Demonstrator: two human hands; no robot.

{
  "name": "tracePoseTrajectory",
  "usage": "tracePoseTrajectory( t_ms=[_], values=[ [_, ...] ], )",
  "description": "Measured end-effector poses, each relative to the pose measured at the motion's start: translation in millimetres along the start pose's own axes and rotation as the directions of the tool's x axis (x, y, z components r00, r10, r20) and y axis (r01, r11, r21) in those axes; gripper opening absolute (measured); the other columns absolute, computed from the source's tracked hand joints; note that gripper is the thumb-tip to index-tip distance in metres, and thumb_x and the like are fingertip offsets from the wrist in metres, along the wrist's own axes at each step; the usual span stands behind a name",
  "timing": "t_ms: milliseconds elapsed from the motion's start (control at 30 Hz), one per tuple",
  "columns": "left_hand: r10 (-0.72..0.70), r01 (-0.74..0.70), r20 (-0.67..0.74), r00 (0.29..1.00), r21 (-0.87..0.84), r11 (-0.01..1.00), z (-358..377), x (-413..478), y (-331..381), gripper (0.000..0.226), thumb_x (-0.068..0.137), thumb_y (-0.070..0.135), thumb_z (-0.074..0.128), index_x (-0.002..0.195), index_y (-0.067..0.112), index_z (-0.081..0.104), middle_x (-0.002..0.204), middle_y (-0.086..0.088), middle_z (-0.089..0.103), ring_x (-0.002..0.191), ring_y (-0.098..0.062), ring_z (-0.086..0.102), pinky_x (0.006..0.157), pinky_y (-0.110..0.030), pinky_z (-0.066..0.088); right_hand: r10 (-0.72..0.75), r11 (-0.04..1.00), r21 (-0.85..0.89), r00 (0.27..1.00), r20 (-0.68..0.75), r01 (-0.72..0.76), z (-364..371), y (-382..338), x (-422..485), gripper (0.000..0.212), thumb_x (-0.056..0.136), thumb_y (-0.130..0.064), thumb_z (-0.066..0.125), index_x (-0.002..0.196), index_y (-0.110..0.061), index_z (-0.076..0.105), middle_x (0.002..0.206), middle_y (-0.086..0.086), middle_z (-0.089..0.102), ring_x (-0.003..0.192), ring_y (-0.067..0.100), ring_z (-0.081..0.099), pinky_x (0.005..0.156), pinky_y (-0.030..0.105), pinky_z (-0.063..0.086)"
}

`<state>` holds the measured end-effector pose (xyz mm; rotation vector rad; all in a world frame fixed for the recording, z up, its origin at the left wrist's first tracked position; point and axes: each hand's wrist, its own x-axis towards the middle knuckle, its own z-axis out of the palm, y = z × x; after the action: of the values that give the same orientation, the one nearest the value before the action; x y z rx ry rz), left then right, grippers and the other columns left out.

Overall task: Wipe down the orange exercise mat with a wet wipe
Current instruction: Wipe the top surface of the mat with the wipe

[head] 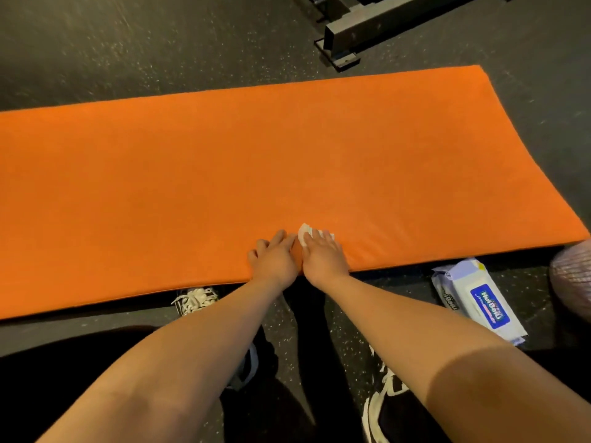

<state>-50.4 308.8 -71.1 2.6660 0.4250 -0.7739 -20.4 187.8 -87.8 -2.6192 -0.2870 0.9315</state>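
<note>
The orange exercise mat [224, 161] lies flat across the dark speckled floor and fills the middle of the view. Both my hands are at its near edge, side by side. My right hand [321, 259] presses a small white wet wipe [303, 233] onto the mat under its fingers; only the wipe's far end shows. My left hand [275, 259] rests palm down on the mat just left of it, fingers spread flat, holding nothing.
A pack of wet wipes [476, 300] lies on the floor by the mat's near right corner. A dark metal equipment frame [358, 30] stands beyond the far edge. My shoes [196, 298] are at the near edge. A greyish object [572, 276] sits at far right.
</note>
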Motion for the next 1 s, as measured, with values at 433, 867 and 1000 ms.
tracePoseTrajectory(
  t_ms=[433,867,1000],
  values=[
    [0.027,-0.028,-0.016,0.999,-0.018,0.999,4,67,1,0.051,0.106,0.049,0.022,0.156,0.044,0.019,0.167,0.014,0.005,0.147,-0.024,0.01,0.116,-0.049,0.011,0.156,0.985,-0.05,0.975,-0.157,-0.165,-27,37,72,0.068,0.103,-0.017,0.03,0.162,-0.025,-0.002,0.169,-0.002,-0.012,0.155,0.021,-0.016,0.124,0.053,-0.007],
    [0.095,-0.094,-0.076,0.993,0.021,0.995,17,61,-11,0.054,0.108,0.044,0.022,0.16,0.036,0.011,0.168,0.011,0.0,0.15,-0.021,0.006,0.117,-0.042,0.007,0.031,0.99,-0.125,0.973,-0.23,-0.062,-12,49,69,0.072,0.101,-0.011,0.033,0.163,-0.022,-0.002,0.169,0.001,-0.011,0.155,0.019,-0.016,0.125,0.046,-0.007],
    [0.075,-0.075,-0.055,0.996,-0.002,0.997,17,61,-6,0.053,0.108,0.043,0.019,0.16,0.036,0.011,0.168,0.01,-0.001,0.151,-0.021,0.004,0.118,-0.042,0.006,0.07,0.997,-0.002,0.969,-0.236,-0.073,2,26,62,0.068,0.102,-0.016,0.03,0.163,-0.018,-0.001,0.169,0.006,-0.011,0.154,0.02,-0.017,0.126,0.046,-0.005]
  ],
)
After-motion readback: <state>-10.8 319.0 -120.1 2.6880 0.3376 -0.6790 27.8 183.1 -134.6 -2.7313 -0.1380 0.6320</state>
